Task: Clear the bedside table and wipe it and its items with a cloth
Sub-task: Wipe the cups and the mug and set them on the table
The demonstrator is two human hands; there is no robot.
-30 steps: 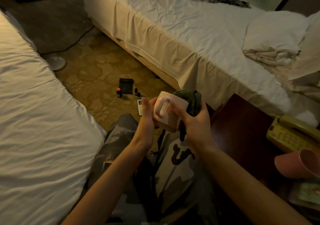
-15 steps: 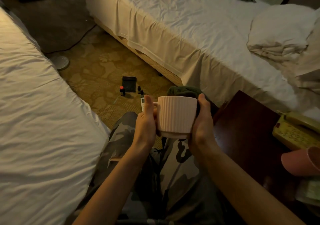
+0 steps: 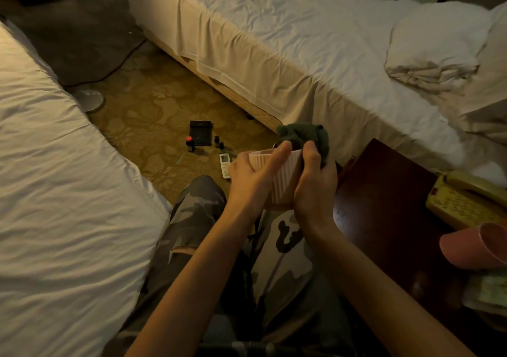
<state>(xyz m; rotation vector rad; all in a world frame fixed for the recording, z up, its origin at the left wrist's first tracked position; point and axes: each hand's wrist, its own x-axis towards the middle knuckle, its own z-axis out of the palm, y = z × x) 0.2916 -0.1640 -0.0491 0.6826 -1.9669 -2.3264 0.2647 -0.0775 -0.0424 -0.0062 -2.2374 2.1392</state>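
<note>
I hold a pale ribbed mug (image 3: 285, 181) upright over my lap, between the two beds. My left hand (image 3: 252, 181) wraps its left side, with a finger reaching up to the rim. My right hand (image 3: 314, 189) grips the right side and holds a dark green cloth (image 3: 303, 135) bunched over the mug's mouth. The dark wooden bedside table (image 3: 384, 197) stands just right of my hands. On it sit a yellow telephone (image 3: 466, 200) and a pink cup (image 3: 477, 247) lying on its side.
On the carpet ahead lie a black pouch (image 3: 200, 133), a red-capped bottle (image 3: 189, 143), two small dark bottles (image 3: 219, 142) and a white remote (image 3: 225, 166). White beds flank me, left (image 3: 55, 192) and right (image 3: 301, 41). Papers (image 3: 491, 290) sit at the table's near right.
The mug went from tilted with its handle facing me to upright. The cloth has come from behind the mug to over its mouth. My left hand shifted further round the mug's side.
</note>
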